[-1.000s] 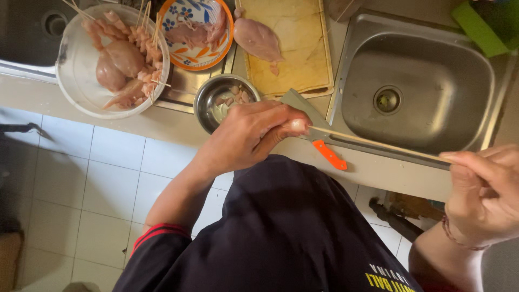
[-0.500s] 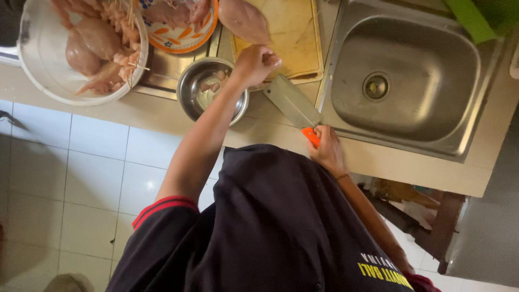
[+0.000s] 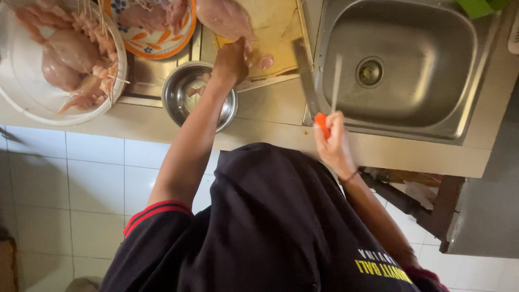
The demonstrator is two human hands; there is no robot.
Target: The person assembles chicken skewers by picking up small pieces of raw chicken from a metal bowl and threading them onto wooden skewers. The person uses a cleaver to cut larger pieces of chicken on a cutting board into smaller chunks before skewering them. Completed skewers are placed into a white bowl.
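Left hand (image 3: 232,59) has reached onto the cutting board (image 3: 275,27), grip pinching a chicken piece (image 3: 264,61); right hand (image 3: 332,143) clenches the cleaver (image 3: 305,73), whose blurred blade could catch those fingers.

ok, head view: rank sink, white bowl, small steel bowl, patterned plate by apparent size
1. sink
2. white bowl, partly cropped
3. small steel bowl and patterned plate: unsure, since the plate is cut off by the frame edge.

A pale worktop (image 3: 270,116) with an inset steel sink (image 3: 400,65) stands above a white-tiled floor (image 3: 81,189).
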